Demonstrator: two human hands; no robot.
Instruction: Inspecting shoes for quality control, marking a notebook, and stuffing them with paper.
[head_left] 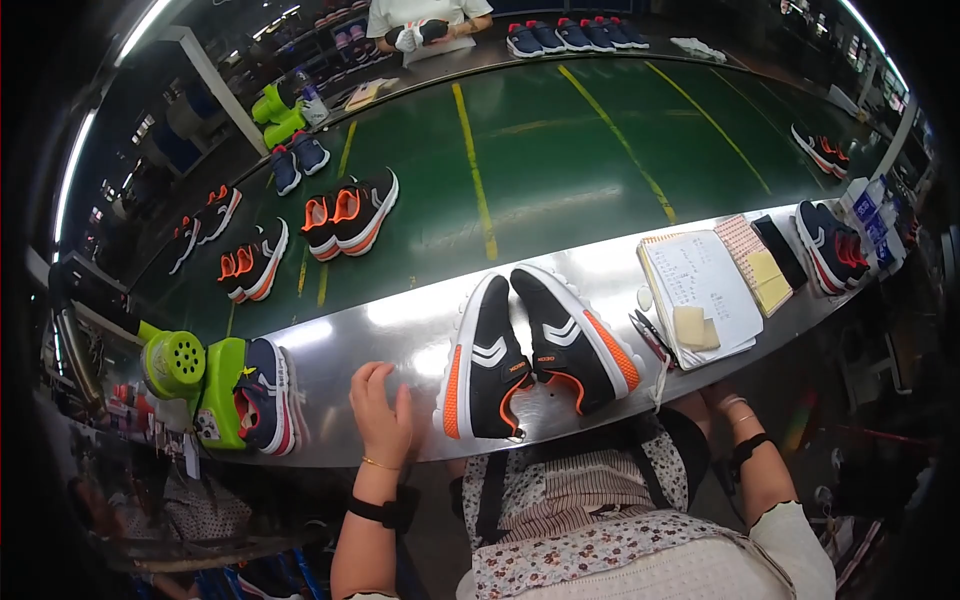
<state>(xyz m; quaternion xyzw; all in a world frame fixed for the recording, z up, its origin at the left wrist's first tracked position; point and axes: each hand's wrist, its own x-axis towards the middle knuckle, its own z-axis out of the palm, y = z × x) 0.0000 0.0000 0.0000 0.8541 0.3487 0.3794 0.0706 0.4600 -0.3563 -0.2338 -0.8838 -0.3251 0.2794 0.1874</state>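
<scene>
A pair of black sneakers with white stripes and orange-and-white soles lies before me on the metal table edge: the left sneaker [487,345] and the right sneaker [563,330], toes pointing away and heels toward me. Just left of them, my left hand [382,412] hovers at the metal surface, fingers loosely bent and apart, holding nothing and not touching the shoe. My right hand [727,400] hangs below the table's front edge beside my lap. Its fingers are mostly hidden, so what it holds, if anything, cannot be seen.
A green conveyor [540,150] with yellow lines carries more black-and-orange shoes [350,215]. A green machine [215,385] holding a navy shoe [263,395] stands left. An open notebook [700,290], scissors-like tool [650,335] and dark phone [778,250] lie right. A co-worker [425,30] handles a shoe opposite.
</scene>
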